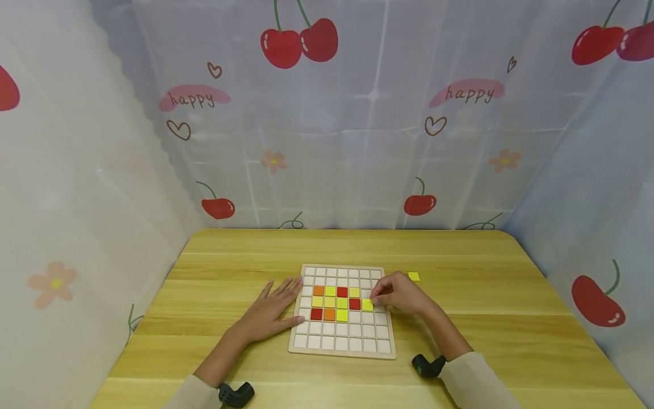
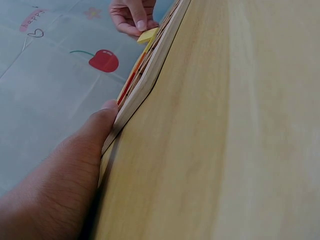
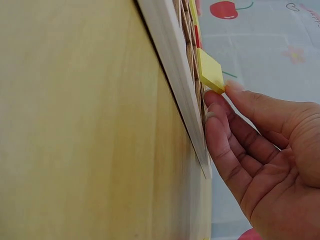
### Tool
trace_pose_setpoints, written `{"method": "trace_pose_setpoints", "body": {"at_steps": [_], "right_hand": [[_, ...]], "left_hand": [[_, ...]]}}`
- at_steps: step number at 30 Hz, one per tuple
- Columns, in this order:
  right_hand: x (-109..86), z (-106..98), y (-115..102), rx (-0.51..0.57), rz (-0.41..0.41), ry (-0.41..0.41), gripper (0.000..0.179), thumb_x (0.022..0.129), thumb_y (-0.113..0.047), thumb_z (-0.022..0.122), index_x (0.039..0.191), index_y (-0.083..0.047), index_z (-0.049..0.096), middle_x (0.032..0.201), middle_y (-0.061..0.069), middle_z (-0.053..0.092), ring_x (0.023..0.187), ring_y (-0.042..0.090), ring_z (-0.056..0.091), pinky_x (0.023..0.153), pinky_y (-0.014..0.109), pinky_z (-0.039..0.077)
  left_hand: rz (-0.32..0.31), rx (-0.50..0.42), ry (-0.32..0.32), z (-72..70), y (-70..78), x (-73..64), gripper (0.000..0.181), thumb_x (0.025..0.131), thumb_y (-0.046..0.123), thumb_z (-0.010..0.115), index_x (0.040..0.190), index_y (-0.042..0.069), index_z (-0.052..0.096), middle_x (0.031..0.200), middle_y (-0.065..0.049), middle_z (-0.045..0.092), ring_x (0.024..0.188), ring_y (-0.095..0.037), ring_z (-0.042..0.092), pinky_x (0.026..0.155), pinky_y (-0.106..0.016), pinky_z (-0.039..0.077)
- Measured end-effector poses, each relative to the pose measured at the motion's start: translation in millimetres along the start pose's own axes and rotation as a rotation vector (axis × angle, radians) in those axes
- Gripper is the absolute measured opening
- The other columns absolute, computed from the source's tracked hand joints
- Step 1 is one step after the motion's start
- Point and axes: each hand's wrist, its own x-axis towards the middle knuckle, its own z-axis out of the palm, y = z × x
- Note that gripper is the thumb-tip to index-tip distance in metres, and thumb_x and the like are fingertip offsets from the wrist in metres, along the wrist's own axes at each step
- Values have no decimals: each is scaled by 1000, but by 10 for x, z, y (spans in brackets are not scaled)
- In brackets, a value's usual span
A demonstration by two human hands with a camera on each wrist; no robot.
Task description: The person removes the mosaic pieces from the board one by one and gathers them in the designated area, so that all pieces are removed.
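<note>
A square wooden grid board lies flat on the table, with several red, orange and yellow square tiles in its middle rows. Between thumb and fingers, my right hand pinches a yellow tile over the board's right part. That tile is tilted, one edge down at the grid, in the right wrist view. My left hand rests at the board's left side with fingers spread. Its thumb touches the board's edge in the left wrist view; its other fingers are hidden there.
One loose yellow tile lies on the wooden table, right of the board and beyond my right hand. A printed curtain stands behind the table and along both sides. Dark devices sit at both wrists.
</note>
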Motion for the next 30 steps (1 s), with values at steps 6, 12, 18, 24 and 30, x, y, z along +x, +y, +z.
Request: {"method": "trace_pose_setpoints", "body": {"at_steps": [6, 12, 18, 24, 30], "right_hand": [[-5, 3, -5, 23, -15, -11, 4, 88, -6, 78, 88, -2, 77, 83, 8, 72, 73, 20, 57, 62, 23, 49], [-7, 8, -2, 22, -25, -17, 4, 87, -6, 79, 88, -3, 77, 84, 7, 72, 74, 19, 58, 63, 24, 50], [-7, 14, -15, 21, 3, 2, 5, 88, -5, 79, 92, -6, 78, 87, 4, 73, 76, 19, 59, 65, 25, 53], [-11, 4, -19, 2, 31, 36, 8, 89, -3, 76, 94, -8, 80, 89, 2, 74, 78, 19, 59, 66, 25, 52], [-22, -35, -29, -23, -3, 70, 8, 89, -2, 76, 93, -8, 80, 87, 1, 73, 78, 19, 61, 66, 25, 53]], "left_hand": [[4, -9, 7, -5, 5, -4, 88, 99, 69, 41, 164, 14, 15, 170, 0, 14, 156, -23, 13, 122, -59, 3], [0, -5, -4, 2, 2, -8, 89, 99, 70, 40, 164, 15, 14, 170, 1, 12, 156, -22, 12, 122, -59, 3], [7, 3, 7, -14, 3, 0, 89, 99, 69, 41, 164, 15, 14, 169, 0, 14, 155, -24, 15, 122, -60, 4], [6, -8, -1, -12, 15, -7, 89, 99, 69, 41, 164, 14, 15, 170, 0, 14, 155, -24, 14, 122, -61, 4], [-3, -6, 0, 5, 12, -9, 89, 99, 70, 41, 164, 16, 15, 170, 1, 14, 156, -22, 13, 122, -61, 4]]}}
